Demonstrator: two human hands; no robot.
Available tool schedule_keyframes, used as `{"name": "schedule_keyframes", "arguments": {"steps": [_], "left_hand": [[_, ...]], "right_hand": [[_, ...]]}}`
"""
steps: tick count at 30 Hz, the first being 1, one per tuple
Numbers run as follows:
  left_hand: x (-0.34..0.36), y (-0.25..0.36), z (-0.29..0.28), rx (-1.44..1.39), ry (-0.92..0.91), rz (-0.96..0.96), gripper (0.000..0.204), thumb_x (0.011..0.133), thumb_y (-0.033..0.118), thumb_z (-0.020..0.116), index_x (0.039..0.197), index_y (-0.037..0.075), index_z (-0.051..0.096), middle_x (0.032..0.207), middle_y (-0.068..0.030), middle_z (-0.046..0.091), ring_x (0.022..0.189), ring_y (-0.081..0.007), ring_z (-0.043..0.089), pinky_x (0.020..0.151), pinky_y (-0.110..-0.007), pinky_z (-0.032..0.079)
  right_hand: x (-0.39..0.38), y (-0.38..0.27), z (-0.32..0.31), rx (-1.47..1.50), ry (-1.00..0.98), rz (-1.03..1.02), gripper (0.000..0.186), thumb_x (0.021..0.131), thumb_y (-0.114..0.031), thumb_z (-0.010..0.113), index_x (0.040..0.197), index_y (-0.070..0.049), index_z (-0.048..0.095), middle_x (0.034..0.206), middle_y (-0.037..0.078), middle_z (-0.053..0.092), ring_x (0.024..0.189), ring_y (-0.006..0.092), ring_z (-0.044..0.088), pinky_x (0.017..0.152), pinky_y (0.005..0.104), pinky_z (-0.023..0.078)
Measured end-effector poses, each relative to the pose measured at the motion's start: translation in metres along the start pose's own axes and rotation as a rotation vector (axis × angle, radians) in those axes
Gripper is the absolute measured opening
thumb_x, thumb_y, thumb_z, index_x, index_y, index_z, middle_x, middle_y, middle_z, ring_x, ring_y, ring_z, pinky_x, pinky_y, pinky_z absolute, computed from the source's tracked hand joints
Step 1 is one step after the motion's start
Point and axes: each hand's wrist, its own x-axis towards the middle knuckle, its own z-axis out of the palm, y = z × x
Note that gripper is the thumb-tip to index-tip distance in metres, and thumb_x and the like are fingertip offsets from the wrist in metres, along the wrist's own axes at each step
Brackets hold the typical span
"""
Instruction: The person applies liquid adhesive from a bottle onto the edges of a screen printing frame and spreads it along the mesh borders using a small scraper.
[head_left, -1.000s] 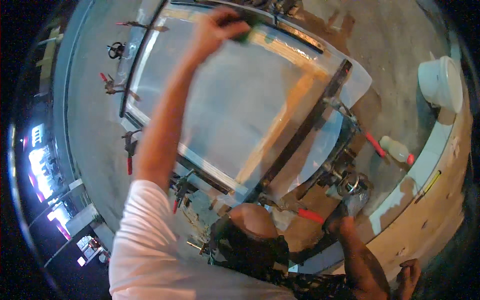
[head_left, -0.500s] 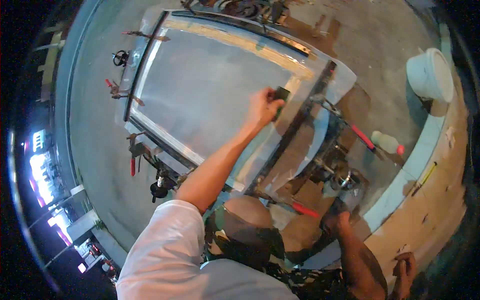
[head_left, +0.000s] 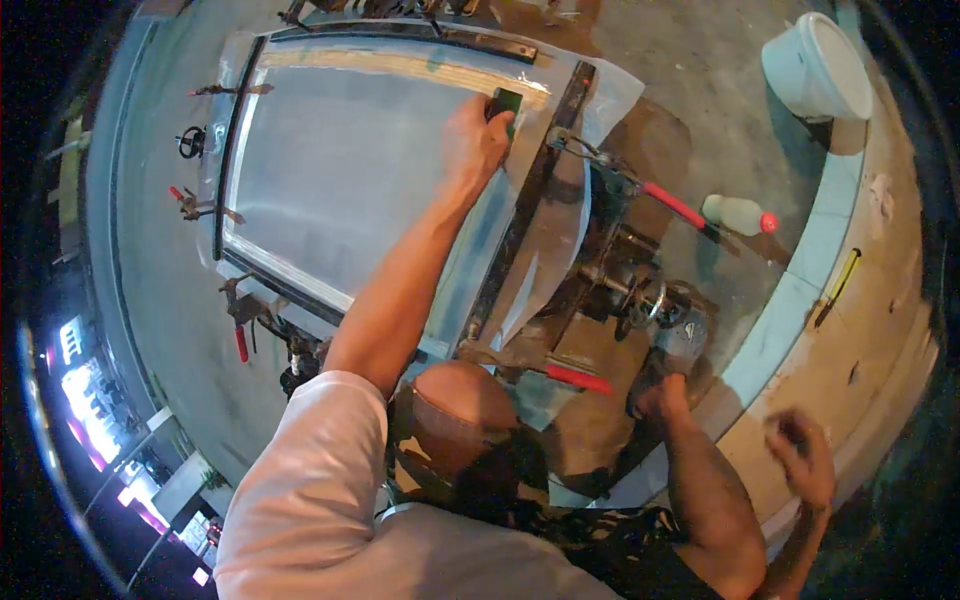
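Nearest, off to the right, the right hand [head_left: 803,458] hangs over the tan ledge [head_left: 880,345] with its fingers half curled; it is blurred, so I cannot tell whether it holds anything. A clamp with a red handle [head_left: 578,378] sits at the near right corner of the pale panel [head_left: 330,150], which lies low over the floor [head_left: 665,45]. The left hand [head_left: 483,140] reaches across to the panel's right side, closed around a dark green block [head_left: 508,102], the thumb on its right. The block is near the far right corner; its long axis runs roughly near to far, along the dark bar [head_left: 530,200] on the right edge, and its free end points at the far edge. Right of that bar is a pale bottle [head_left: 735,214], its red cap pointing right; whether there is liquid inside is unclear. A yellow tool [head_left: 845,272] lies on the ledge. Farther off, beyond the bottle, is a white bucket [head_left: 790,75], its contents hidden from this angle.
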Motion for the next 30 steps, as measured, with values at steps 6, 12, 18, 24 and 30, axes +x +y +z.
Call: {"name": "schedule_keyframes", "arguments": {"steps": [6,12,18,24,30], "left_hand": [[-0.002,-0.049,-0.023,-0.217,-0.027,-0.108,0.032,0.085,0.023,0.075,0.102,-0.003,0.068,0.089,-0.0200,0.072,0.081,-0.0301,0.070,0.074,-0.039,0.054],[-0.046,-0.008,-0.098,-0.974,-0.264,-0.547,0.024,0.096,0.028,0.068,0.097,0.004,0.066,0.077,-0.0008,0.062,0.062,-0.0103,0.055,0.054,-0.026,0.041],[-0.091,-0.016,-0.114,-1.091,-0.174,-0.747,0.020,0.095,0.026,0.070,0.094,0.006,0.065,0.077,-0.0004,0.062,0.063,-0.0102,0.055,0.055,-0.027,0.040],[-0.090,-0.047,-0.090,-0.504,-0.136,-0.525,0.033,0.088,0.027,0.077,0.105,0.002,0.066,0.085,-0.0073,0.069,0.076,-0.0180,0.066,0.066,-0.033,0.051],[-0.019,-0.011,-0.036,0.093,-0.152,-0.002,0.039,0.085,0.027,0.073,0.113,0.000,0.065,0.099,-0.0229,0.071,0.092,-0.0367,0.070,0.078,-0.044,0.054]], "right_hand": [[0.235,0.048,-0.003,-0.191,0.285,-0.357,0.065,0.082,-0.020,0.081,0.135,-0.002,0.046,0.123,0.015,0.060,0.109,0.0238,0.060,0.090,0.0362,0.050],[0.332,0.039,0.028,0.332,0.349,-0.631,0.079,0.078,-0.015,0.085,0.142,-0.003,0.040,0.137,0.013,0.053,0.122,0.0232,0.055,0.101,0.0362,0.046],[0.377,0.049,0.021,0.340,0.432,-0.562,0.063,0.083,-0.019,0.083,0.133,-0.001,0.052,0.128,0.012,0.060,0.120,0.0230,0.057,0.103,0.0356,0.046],[0.377,0.011,0.029,0.284,0.549,-0.541,0.056,0.086,-0.033,0.080,0.124,0.000,0.057,0.116,0.011,0.066,0.105,0.0239,0.063,0.094,0.0360,0.049],[0.386,0.057,0.014,0.283,0.578,-0.581,0.052,0.085,-0.034,0.081,0.119,0.001,0.061,0.114,0.012,0.068,0.102,0.0213,0.065,0.091,0.0347,0.051]]}}
